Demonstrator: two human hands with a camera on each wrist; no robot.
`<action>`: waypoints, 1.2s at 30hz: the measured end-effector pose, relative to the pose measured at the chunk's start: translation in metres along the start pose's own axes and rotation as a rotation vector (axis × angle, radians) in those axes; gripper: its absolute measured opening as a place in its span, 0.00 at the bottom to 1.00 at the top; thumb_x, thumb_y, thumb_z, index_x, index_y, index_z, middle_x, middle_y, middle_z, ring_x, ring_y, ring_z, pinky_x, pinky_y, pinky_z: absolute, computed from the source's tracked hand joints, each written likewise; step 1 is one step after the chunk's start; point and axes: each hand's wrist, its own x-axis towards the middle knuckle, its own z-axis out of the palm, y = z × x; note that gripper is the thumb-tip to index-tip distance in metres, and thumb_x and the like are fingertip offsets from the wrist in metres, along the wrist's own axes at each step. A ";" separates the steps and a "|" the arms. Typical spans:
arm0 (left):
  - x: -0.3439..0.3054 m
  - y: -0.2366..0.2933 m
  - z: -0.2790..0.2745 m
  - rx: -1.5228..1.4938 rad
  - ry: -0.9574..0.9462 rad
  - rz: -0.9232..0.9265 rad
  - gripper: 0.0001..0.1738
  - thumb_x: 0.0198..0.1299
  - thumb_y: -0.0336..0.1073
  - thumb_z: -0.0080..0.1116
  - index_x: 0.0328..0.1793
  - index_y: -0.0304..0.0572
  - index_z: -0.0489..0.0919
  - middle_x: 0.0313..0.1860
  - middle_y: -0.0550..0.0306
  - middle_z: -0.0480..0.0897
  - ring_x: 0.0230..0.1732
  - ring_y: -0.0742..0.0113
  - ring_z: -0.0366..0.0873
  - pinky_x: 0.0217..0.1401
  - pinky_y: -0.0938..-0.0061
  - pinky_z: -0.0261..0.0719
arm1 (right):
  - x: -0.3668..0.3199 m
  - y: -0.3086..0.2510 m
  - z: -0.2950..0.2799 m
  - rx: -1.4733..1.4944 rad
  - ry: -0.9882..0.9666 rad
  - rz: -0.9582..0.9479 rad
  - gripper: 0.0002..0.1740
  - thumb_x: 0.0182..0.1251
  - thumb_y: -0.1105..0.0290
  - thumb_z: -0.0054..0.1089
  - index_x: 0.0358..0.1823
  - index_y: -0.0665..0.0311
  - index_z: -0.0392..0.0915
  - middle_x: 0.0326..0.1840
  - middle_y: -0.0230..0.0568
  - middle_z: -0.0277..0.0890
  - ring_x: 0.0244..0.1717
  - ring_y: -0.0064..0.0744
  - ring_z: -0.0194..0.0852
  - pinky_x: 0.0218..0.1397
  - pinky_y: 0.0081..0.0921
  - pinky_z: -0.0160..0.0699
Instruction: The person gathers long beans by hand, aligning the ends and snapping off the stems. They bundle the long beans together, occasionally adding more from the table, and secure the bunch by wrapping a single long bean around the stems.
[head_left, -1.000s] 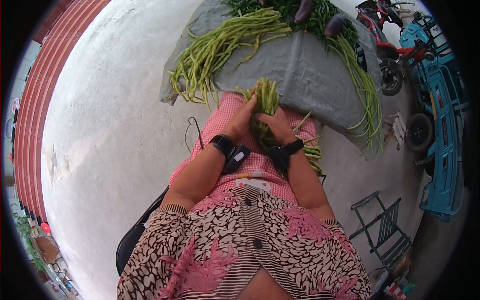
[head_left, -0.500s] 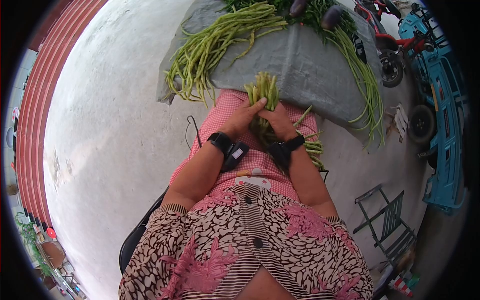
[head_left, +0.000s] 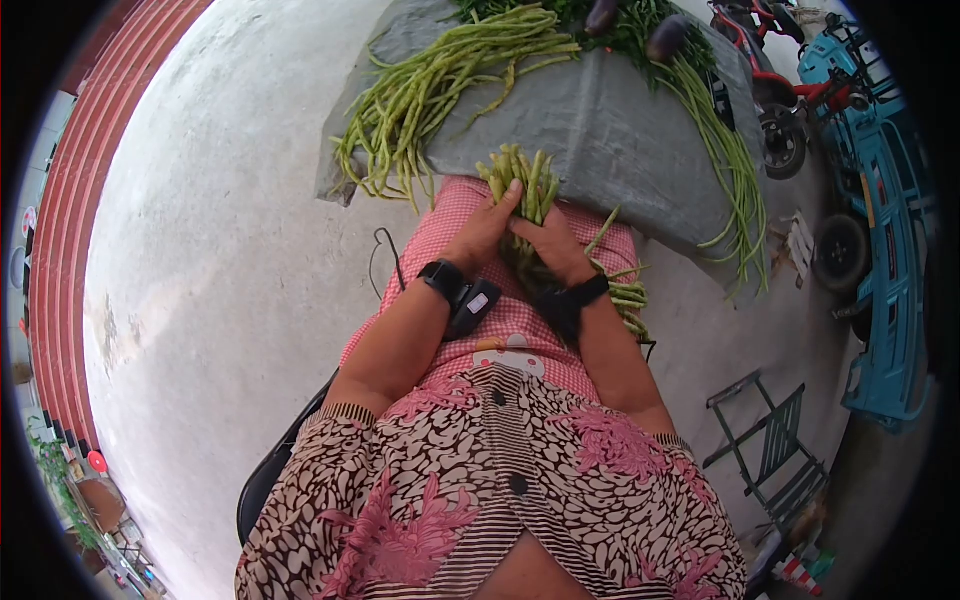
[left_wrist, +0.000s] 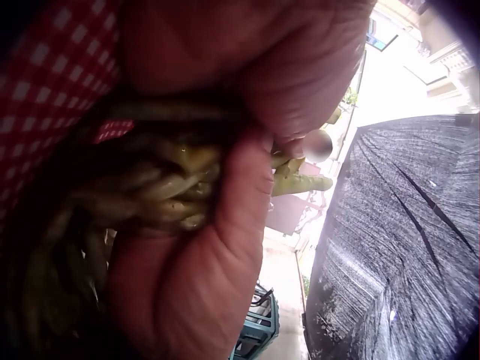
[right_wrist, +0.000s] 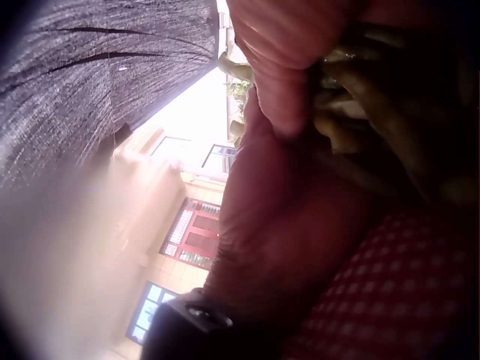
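Observation:
Over the lap, both hands hold one thick bunch of long green beans (head_left: 522,180). Its blunt ends stick up above the fingers, and the lower part hangs between the forearms. My left hand (head_left: 482,234) grips the bunch from the left, thumb lying up along the beans. From the other side my right hand (head_left: 557,246) wraps it just below, its thumb crossing the front. The left wrist view shows bean stems (left_wrist: 176,199) enclosed between the two hands. Shaded beans (right_wrist: 360,112) run past the palm in the right wrist view. More beans (head_left: 627,300) lie by the right thigh.
A grey sheet-covered table (head_left: 640,150) stands ahead, with a pile of long beans (head_left: 430,100) at left and a thinner strand (head_left: 725,170) at right. Eggplants (head_left: 667,38) lie on leafy greens at the back. A folding chair (head_left: 775,440) and blue cart (head_left: 890,250) are rightward.
The left thumb crossed over the beans, then moved back up along them. The bunch's top ends shifted slightly and now lean a little left. Both hands keep their hold.

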 end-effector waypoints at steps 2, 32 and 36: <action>0.003 -0.003 -0.003 0.003 0.000 0.020 0.32 0.74 0.55 0.40 0.70 0.36 0.65 0.61 0.51 0.75 0.61 0.63 0.74 0.67 0.68 0.70 | 0.000 0.002 0.001 -0.033 0.014 -0.022 0.27 0.64 0.68 0.62 0.63 0.68 0.69 0.52 0.36 0.75 0.52 0.27 0.72 0.55 0.25 0.72; 0.000 0.000 0.001 0.103 -0.028 0.029 0.20 0.65 0.39 0.57 0.58 0.33 0.77 0.52 0.52 0.80 0.53 0.62 0.77 0.59 0.69 0.74 | -0.003 0.002 -0.008 -0.546 -0.158 -0.034 0.29 0.60 0.59 0.65 0.57 0.72 0.72 0.53 0.57 0.77 0.56 0.46 0.76 0.59 0.35 0.73; -0.015 0.020 0.012 -0.021 0.055 0.069 0.17 0.66 0.39 0.53 0.55 0.34 0.78 0.49 0.50 0.81 0.52 0.61 0.78 0.56 0.67 0.76 | -0.020 -0.020 -0.017 -0.593 -0.085 0.023 0.30 0.65 0.56 0.60 0.61 0.71 0.70 0.54 0.48 0.77 0.56 0.36 0.74 0.59 0.32 0.72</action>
